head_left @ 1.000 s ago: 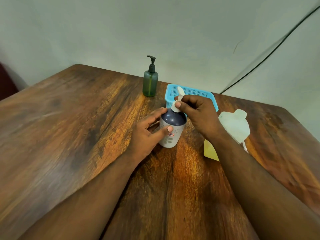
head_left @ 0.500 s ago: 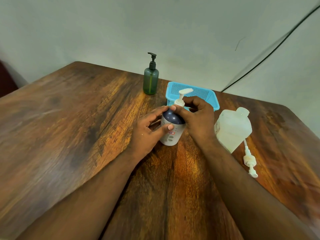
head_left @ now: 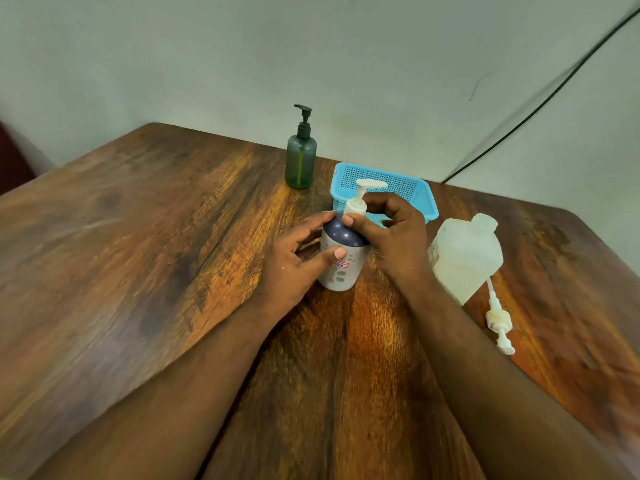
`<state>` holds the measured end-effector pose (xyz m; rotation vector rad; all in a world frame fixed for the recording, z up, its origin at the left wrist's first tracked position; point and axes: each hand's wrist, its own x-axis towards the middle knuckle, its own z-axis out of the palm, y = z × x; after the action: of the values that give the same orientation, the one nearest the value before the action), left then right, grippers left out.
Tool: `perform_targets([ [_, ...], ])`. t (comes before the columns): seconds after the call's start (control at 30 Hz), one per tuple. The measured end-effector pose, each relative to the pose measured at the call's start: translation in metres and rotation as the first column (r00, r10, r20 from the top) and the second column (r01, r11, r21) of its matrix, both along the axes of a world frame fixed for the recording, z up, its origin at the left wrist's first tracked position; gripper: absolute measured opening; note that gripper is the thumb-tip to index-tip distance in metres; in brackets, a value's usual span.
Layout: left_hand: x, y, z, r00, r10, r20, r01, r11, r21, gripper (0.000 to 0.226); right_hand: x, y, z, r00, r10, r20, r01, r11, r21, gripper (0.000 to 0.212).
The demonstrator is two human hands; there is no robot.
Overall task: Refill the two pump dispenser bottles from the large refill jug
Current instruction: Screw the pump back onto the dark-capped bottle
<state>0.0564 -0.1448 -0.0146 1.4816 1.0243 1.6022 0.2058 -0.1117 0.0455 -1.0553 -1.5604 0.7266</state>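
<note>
Centrally, rounded grey bottle (head_left: 341, 268), grained wooden table (head_left: 138, 254)

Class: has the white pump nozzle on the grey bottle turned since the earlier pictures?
Yes. The white pump nozzle now points right, across the blue plastic basket; before it pointed away.

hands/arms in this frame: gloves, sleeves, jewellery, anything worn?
Nothing worn shows. Both forearms are bare up to the bottom edge of the frame, with no sleeve or cuff in view. The left hand and right hand have no gloves, rings, watch or bands. Fingernails are short and unpainted.
</note>
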Motion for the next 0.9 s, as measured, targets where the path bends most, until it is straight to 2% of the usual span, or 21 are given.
perform_targets([
  [0.13, 0.000, -0.002, 0.001, 1.000, 0.010, -0.026, -0.010, 1.000, 0.010, 0.056, -0.003, -0.007, -0.008, 0.998, -0.063, -0.016, 0.063, 0.998, 0.005, 0.030],
  [0.23, -0.001, 0.000, -0.001, 0.999, 0.020, -0.034, -0.019, 1.000, 0.022, 0.055, 0.000, -0.011, -0.017, 0.988, -0.131, -0.083, 0.133, 0.991, 0.015, 0.022],
  [0.3, 0.000, 0.001, -0.001, 0.999, 0.016, -0.033, -0.016, 1.000, 0.012, 0.054, 0.000, -0.014, -0.016, 0.985, -0.113, -0.133, 0.115, 0.993, 0.004, 0.015],
  [0.4, 0.001, 0.001, 0.000, 1.000, -0.006, -0.029, 0.006, 1.000, -0.004, 0.054, 0.002, -0.019, -0.012, 0.973, -0.029, -0.227, 0.027, 1.000, -0.014, 0.017],
  [0.47, 0.001, 0.000, 0.002, 0.999, -0.017, -0.033, 0.017, 1.000, -0.008, 0.052, 0.004, -0.020, -0.011, 0.967, -0.059, -0.249, 0.061, 0.998, -0.002, 0.022],
  [0.57, 0.001, 0.000, 0.002, 0.999, -0.029, -0.034, 0.029, 1.000, -0.012, 0.052, 0.005, -0.018, -0.008, 0.980, -0.083, -0.182, 0.081, 0.997, -0.018, 0.036],
  [0.67, 0.002, 0.001, 0.000, 0.999, -0.035, -0.022, 0.034, 0.999, -0.020, 0.055, 0.004, -0.013, -0.005, 0.991, 0.020, -0.133, -0.030, 0.997, -0.071, 0.047],
  [0.73, 0.001, 0.004, -0.004, 0.999, -0.031, -0.025, 0.029, 0.999, -0.044, 0.064, 0.002, -0.011, -0.002, 0.987, 0.069, -0.143, -0.084, 0.991, -0.103, 0.052],
  [0.83, 0.001, 0.007, -0.009, 0.992, -0.115, -0.049, 0.108, 0.986, -0.126, 0.086, -0.001, -0.007, 0.004, 0.996, 0.029, -0.085, -0.039, 0.993, -0.115, 0.056],
  [0.9, 0.004, 0.007, -0.010, 0.981, -0.189, -0.038, 0.180, 0.969, -0.171, 0.093, -0.002, -0.003, 0.005, 0.999, 0.016, -0.051, -0.023, 0.990, -0.137, 0.046],
])
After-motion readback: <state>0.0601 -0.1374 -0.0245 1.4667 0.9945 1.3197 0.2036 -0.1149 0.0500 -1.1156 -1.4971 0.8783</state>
